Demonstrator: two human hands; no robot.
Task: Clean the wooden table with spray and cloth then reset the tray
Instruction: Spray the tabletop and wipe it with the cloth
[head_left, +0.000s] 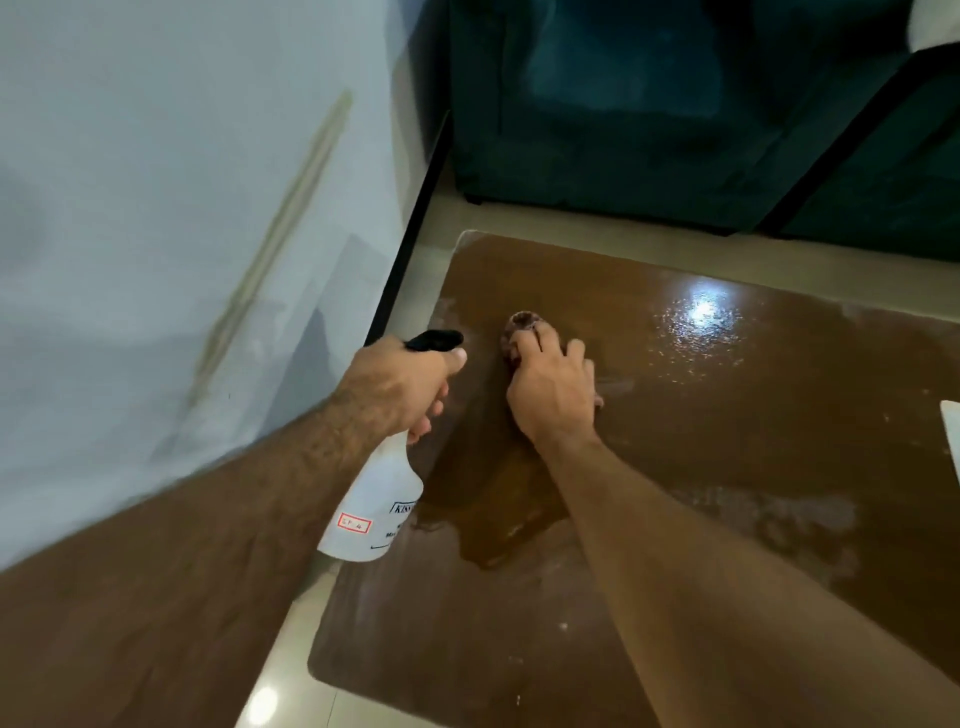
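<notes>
On the wet wooden table (675, 467): wiping the near-left corner, spray in reserve.

My right hand (550, 395) lies fingers spread over the small brownish cloth (522, 325), pressing it flat against the tabletop; soft and limp, it is probably best driven by palm pressure, not a pinch. My left hand (400, 389) is curled round the neck of the spray bottle (374, 499), held tilted above the table's left edge; a light plastic, likely slick if wet, so the neck looks the surest hold. Sheen and streaks suggest a slippery surface. A white edge (950, 421) at far right may be the tray; I cannot tell. The wall (182, 208) crowds the left, dark green furniture (649, 114) stands beyond.
</notes>
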